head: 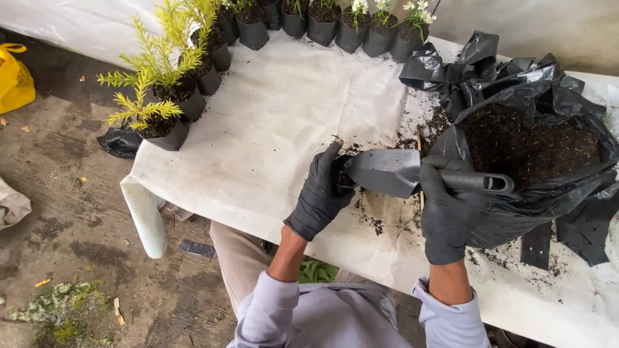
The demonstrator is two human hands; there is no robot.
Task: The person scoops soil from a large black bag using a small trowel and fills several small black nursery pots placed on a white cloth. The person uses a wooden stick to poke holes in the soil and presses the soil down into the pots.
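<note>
My right hand [447,209], in a black glove, grips the handle of a grey scoop [387,171] and tips its blade down to the left. The blade meets a small black nursery bag [340,182] that my left hand [320,193], also gloved in black, holds upright on the white sheet. To the right of my right hand a large black plastic sack [548,193] stands open, full of dark soil [529,145]. Spilled soil lies scattered on the sheet around both hands.
Potted seedlings in black bags line the white-covered table [277,109]: yellow-green conifers [155,96] at the left, white-flowered plants [380,22] along the back. Empty black bags [464,67] are heaped behind the sack. A yellow bag [14,77] lies on the wet concrete floor at left.
</note>
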